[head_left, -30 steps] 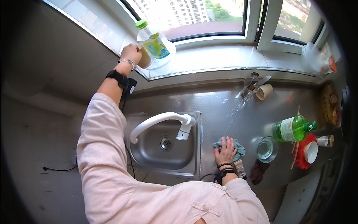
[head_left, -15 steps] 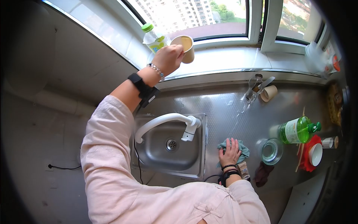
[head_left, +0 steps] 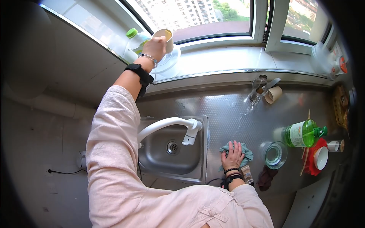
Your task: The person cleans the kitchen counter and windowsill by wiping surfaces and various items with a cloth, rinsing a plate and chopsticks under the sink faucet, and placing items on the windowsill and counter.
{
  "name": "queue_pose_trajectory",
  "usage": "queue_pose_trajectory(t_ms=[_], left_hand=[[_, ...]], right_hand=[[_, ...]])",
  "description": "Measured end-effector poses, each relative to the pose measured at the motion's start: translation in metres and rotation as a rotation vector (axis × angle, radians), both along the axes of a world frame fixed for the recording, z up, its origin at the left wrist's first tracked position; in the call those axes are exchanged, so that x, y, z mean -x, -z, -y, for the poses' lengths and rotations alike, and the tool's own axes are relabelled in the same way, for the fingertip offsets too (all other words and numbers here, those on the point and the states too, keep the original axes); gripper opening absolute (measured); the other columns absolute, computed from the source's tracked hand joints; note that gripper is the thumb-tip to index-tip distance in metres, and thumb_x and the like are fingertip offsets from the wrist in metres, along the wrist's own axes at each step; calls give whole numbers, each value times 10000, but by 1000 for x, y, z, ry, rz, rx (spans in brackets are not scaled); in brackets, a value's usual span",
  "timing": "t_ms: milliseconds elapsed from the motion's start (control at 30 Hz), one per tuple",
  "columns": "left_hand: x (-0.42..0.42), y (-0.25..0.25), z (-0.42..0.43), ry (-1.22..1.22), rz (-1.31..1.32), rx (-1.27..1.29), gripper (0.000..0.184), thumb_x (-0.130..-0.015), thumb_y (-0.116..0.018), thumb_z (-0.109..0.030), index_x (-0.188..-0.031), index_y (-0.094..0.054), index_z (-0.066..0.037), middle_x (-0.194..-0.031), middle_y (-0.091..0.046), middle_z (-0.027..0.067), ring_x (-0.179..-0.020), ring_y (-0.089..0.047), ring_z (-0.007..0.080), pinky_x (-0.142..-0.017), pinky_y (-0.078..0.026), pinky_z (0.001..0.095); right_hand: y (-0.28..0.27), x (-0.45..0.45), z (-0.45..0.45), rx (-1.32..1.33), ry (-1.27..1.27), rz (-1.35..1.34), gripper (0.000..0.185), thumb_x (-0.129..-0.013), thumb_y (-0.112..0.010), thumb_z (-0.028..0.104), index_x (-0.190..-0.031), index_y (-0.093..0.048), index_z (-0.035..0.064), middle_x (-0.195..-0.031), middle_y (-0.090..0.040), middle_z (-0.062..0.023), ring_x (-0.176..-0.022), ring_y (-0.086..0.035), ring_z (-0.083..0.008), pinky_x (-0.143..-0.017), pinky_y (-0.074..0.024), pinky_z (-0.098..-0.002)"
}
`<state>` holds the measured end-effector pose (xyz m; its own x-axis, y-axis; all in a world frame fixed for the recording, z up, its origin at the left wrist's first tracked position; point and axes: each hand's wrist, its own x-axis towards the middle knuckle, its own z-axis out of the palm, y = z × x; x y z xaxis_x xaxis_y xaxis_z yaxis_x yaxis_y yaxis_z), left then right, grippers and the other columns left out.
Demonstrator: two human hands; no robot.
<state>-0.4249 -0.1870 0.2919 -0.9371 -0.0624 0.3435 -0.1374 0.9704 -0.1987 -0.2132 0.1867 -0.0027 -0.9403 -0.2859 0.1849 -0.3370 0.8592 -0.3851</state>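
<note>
At the window ledge, my left hand (head_left: 155, 47) is closed on the rim of a tan paper cup (head_left: 169, 42), held upright. Right beside that hand is a clear bottle (head_left: 137, 40) with a green cap, partly hidden by it; whether my fingers also touch the bottle cannot be made out. Below the cup, a clear round dish-like piece (head_left: 171, 65) shows on the ledge. My right hand (head_left: 232, 157) lies with fingers spread on a crumpled teal cloth (head_left: 247, 152) on the steel counter. A small box-like item (head_left: 247, 174) sits by my right wrist.
A sink (head_left: 178, 161) with a white faucet (head_left: 167, 122) lies between my arms. To the right are a glass bowl (head_left: 275, 155), a green soap bottle (head_left: 304, 133), a white bowl (head_left: 321, 158) on something red, and a tipped paper cup (head_left: 273, 95) by glassware (head_left: 257, 85).
My left hand has moved left along the ledge with the paper cup, and the green-capped bottle has shifted left too. My right hand stays on the cloth.
</note>
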Motion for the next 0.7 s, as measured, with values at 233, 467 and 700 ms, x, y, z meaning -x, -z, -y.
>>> queue_pose_trajectory(t_ms=[233, 467, 700], left_hand=[[0, 9, 14, 29, -8, -84, 140, -818, -537, -199, -824, -565, -61, -789, -625, 153, -755, -612, 319, -662, -494, 404], [-1, 16, 10, 5, -29, -129, 133, -801, -558, -167, -790, -576, -36, -748, -612, 195, -720, -609, 331, -660, -489, 388], [-8, 11, 18, 163, -143, -103, 203, -778, -590, -179, -945, -605, -65, -909, -623, 147, -829, -607, 303, -735, -491, 376]], right_hand=[[-1, 1, 0, -10, -2, 8, 543, -676, -600, 272, -1194, -476, 163, -1283, -419, -63, -1243, -326, -260, -899, -296, -451], [-2, 2, 1, -7, 9, 9, 540, -674, -600, 273, -1189, -481, 162, -1285, -420, -59, -1242, -328, -256, -896, -296, -453], [0, 3, 1, 10, 6, -7, 536, -681, -600, 266, -1192, -481, 157, -1282, -425, -57, -1239, -333, -256, -903, -290, -455]])
